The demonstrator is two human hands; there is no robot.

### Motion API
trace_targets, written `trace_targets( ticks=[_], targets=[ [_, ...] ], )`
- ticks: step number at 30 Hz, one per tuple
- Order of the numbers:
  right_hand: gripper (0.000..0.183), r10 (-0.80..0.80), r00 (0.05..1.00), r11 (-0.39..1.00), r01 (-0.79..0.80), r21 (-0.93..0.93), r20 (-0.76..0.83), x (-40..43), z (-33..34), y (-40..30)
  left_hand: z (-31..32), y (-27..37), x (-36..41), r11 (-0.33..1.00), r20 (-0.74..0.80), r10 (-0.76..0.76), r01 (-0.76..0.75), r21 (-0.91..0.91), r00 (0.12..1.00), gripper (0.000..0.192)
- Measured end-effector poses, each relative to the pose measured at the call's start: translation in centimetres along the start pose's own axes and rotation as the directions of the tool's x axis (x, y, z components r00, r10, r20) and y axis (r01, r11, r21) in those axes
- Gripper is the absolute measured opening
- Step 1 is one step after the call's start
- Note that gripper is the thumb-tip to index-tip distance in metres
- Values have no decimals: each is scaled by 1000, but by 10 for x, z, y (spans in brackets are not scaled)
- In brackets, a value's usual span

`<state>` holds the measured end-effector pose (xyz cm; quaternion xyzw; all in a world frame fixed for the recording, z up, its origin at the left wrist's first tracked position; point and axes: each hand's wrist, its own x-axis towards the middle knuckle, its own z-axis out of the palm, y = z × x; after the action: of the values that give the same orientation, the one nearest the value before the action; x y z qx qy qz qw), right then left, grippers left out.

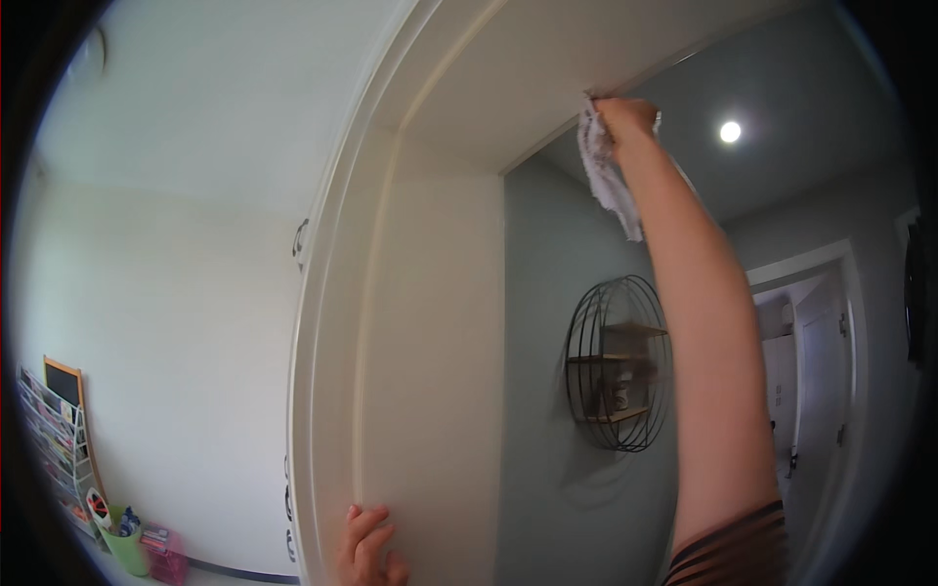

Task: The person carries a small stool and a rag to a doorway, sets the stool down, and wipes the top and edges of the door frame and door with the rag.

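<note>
My right hand (629,119) is raised high at the end of a stretched arm and grips a pale cloth (597,161). Part of the cloth hangs down beside my wrist. The hand is against the underside of a white door frame's top (506,95), near its far edge. Low in the view, my left hand (371,548) rests with slightly curled fingers at the door frame's side jamb (432,351). Nothing shows in its fingers, and its lower part is cut off by the picture's edge.
Beyond the doorway, a round black wire wall shelf (617,366) with wooden boards hangs on a grey wall. A lit ceiling lamp (730,132) and a door (819,381) standing ajar are farther back. At left are a book rack (58,439), a green bin (126,549) and a pink basket (167,560).
</note>
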<state>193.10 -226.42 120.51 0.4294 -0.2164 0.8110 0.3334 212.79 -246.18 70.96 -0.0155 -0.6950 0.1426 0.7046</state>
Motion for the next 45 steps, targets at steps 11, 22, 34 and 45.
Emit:
trace_targets(
  ticks=[11, 22, 34, 45],
  targets=[
    [24, -370, 929, 901, 352, 252, 24, 77, -168, -155, 10, -9, 2, 1000, 22, -3, 4, -16, 1000, 38],
    [25, -702, 601, 707, 517, -484, -383, 49, -129, -171, 6, -8, -5, 999, -14, -18, 18, -48, 1000, 37],
    [18, -674, 573, 739, 518, -431, -467, 26, -97, -126, 6, -1, -9, 998, 0, 8, -8, -57, 1000, 37],
    [16, -601, 612, 799, 486, -354, -515, -15, -21, -52, -3, 4, -2, 998, 39, -42, 44, -54, 998, 35]
  ],
)
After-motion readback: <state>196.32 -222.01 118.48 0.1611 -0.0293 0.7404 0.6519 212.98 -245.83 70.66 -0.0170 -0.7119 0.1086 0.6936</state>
